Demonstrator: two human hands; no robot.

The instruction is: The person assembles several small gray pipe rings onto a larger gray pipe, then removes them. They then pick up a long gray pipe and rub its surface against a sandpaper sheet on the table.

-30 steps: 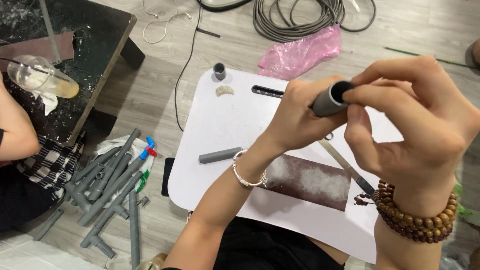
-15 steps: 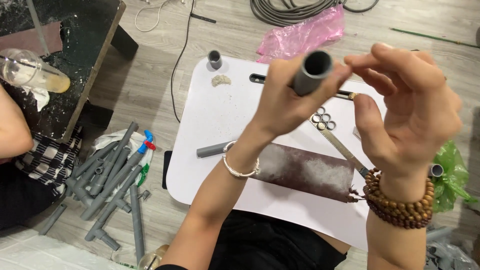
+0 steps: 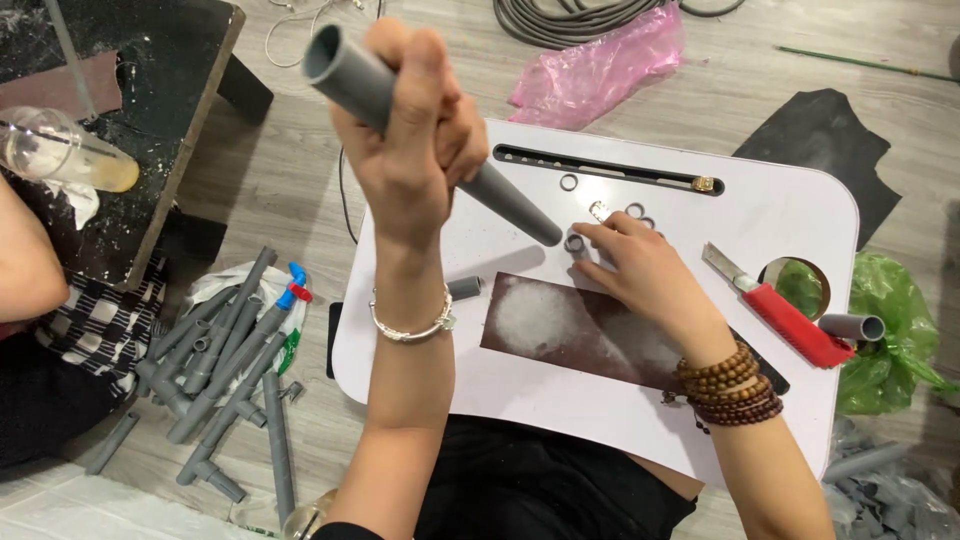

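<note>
My left hand (image 3: 415, 130) is raised above the white lap table (image 3: 790, 215) and grips a long grey plastic pipe (image 3: 512, 207), which slants with its open end up and to the left. My right hand (image 3: 645, 272) lies low on the table. Its thumb and forefinger pinch a small grey ring (image 3: 575, 243) that rests on the tabletop. Several more rings (image 3: 636, 210) lie just beyond those fingers. A dark sheet of sandpaper (image 3: 560, 325) with white dust lies under my right wrist.
A red-handled knife (image 3: 785, 315) and a short pipe piece (image 3: 850, 326) lie at the table's right. Another short piece (image 3: 465, 288) sits by my left wrist. Grey pipes (image 3: 220, 360) are piled on the floor left, beside another person's arm (image 3: 25, 265). Pink bag (image 3: 600, 70) behind.
My right hand left the pipe's end and dropped to the table, onto a ring. My left hand lifted the pipe higher and swung it to the left.
</note>
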